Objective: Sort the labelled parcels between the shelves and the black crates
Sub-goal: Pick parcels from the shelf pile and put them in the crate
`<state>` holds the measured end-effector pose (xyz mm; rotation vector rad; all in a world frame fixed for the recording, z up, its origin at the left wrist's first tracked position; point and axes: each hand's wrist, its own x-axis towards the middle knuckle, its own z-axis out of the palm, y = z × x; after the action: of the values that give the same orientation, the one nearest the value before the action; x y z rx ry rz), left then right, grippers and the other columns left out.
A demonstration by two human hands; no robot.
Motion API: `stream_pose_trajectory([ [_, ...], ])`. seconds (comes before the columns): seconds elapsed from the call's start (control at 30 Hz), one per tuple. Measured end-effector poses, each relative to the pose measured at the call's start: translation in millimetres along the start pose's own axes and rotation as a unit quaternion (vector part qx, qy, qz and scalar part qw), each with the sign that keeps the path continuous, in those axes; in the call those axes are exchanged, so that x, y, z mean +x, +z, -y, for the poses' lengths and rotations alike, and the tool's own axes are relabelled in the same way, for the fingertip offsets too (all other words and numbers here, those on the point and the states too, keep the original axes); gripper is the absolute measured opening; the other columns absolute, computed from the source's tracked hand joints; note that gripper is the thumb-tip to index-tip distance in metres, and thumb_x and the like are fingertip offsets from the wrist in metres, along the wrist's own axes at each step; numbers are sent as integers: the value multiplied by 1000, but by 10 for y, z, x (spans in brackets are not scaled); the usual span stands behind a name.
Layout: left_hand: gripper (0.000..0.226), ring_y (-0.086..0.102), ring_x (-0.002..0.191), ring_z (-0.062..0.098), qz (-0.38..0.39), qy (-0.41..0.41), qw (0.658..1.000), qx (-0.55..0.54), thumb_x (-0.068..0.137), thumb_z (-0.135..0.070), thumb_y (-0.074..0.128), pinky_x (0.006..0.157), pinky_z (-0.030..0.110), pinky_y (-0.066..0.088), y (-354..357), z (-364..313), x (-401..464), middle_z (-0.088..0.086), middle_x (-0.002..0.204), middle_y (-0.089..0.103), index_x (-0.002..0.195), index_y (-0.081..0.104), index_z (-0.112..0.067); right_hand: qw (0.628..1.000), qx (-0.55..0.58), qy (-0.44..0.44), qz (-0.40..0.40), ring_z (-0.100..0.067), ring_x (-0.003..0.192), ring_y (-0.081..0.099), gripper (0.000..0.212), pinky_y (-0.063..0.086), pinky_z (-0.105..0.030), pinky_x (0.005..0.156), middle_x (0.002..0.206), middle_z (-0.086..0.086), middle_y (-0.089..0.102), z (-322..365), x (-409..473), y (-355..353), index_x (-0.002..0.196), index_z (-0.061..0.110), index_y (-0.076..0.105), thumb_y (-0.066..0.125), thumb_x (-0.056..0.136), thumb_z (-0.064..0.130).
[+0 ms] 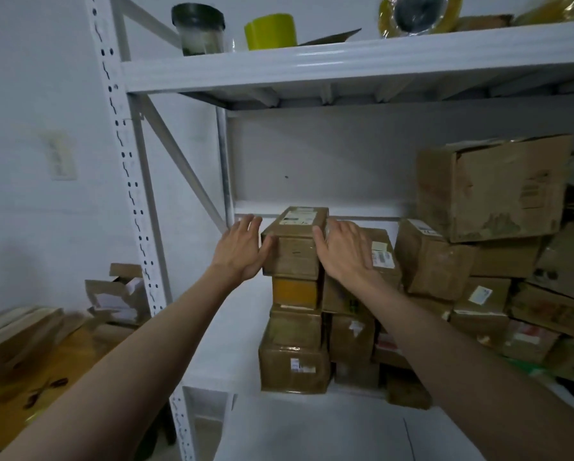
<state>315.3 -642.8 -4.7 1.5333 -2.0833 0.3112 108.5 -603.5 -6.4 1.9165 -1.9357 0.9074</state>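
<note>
- Parcel [295, 242] with a white label on top, crowning the left stack at frame centre, on the white shelf [232, 344].
- Flanked by both hands: left hand [240, 249] flat against its left side, right hand [344, 252] flat against its right, fingers straight, palms inward, neither curled round it.
- Long axis running away from the camera; equally near either hand.
- Stacked below: more brown boxes [294, 367]; at right, a jumbled heap under a large worn carton [492, 188].
- Probably a two-palm squeeze and lift next.

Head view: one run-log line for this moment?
left hand: flat on top parcel left side | right hand: flat on right side | parcel: atop stack, shelf
</note>
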Motion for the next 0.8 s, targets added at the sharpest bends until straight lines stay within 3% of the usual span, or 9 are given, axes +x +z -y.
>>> stream_pose_trajectory([
  [0.17, 74, 53, 126, 32, 81, -78, 970, -217, 100, -65, 26, 103, 46, 44, 133, 49, 405, 14, 145, 52, 142, 50, -9, 996, -25, 71, 54, -31, 128, 51, 76, 30, -49, 117, 126, -16, 66, 200, 313, 149, 112, 8, 69, 16, 103, 61],
  [0.23, 68, 57, 111, 29, 110, -134, 931, -321, 98, -63, 33, 93, 40, 45, 184, 42, 520, 11, 129, 61, 131, 57, -9, 992, -28, 97, 75, -32, 127, 50, 77, 31, -48, 115, 127, -16, 65, 223, 393, 191, 108, 8, 70, 18, 101, 65],
  [0.33, 54, 60, 101, 23, 184, -194, 842, -469, 94, -58, 50, 91, 37, 48, 292, 40, 570, 7, 115, 65, 119, 61, -12, 986, -7, 139, 95, -31, 125, 50, 78, 37, -45, 110, 130, -14, 62, 219, 442, 285, 106, 11, 70, 22, 98, 71],
  [0.4, 43, 62, 95, 20, 206, -212, 785, -544, 94, -55, 52, 81, 33, 49, 348, 1, 535, 8, 108, 68, 109, 63, -17, 981, 20, 161, 103, -31, 133, 45, 80, 32, -47, 115, 139, -12, 58, 224, 453, 338, 112, 10, 70, 24, 97, 73],
  [0.47, 37, 64, 90, 19, 192, -228, 753, -586, 95, -53, 53, 70, 30, 47, 377, -27, 507, 7, 101, 69, 106, 63, -19, 978, 48, 176, 98, -31, 144, 34, 78, 22, -46, 121, 148, -13, 51, 261, 448, 341, 115, 9, 70, 28, 98, 71],
  [0.57, 43, 67, 93, 21, 160, -221, 735, -621, 94, -53, 53, 70, 31, 49, 400, -42, 470, 7, 103, 71, 115, 63, -18, 973, 122, 185, 65, -27, 153, 18, 66, 12, -46, 124, 155, -9, 43, 357, 418, 328, 128, 10, 64, 36, 101, 63],
  [0.63, 46, 67, 98, 21, 124, -210, 725, -644, 94, -54, 54, 73, 33, 52, 373, -31, 456, 5, 109, 70, 125, 60, -20, 960, 208, 186, 23, -28, 146, 30, 56, 25, -51, 121, 146, -6, 52, 446, 400, 333, 131, 21, 61, 41, 98, 61],
  [0.7, 45, 66, 101, 19, 78, -183, 723, -662, 95, -50, 54, 76, 33, 53, 275, -34, 430, 3, 114, 68, 131, 55, -23, 930, 317, 185, -29, -22, 125, 52, 44, 45, -51, 107, 127, 1, 62, 547, 383, 309, 122, 31, 60, 45, 93, 60],
  [0.8, 44, 65, 103, 13, 27, -141, 715, -684, 99, -43, 54, 76, 28, 52, 87, -84, 345, -3, 118, 65, 139, 50, -26, 883, 430, 171, -82, -15, 112, 62, 39, 55, -46, 96, 119, 7, 65, 665, 317, 225, 119, 40, 59, 49, 88, 61],
])
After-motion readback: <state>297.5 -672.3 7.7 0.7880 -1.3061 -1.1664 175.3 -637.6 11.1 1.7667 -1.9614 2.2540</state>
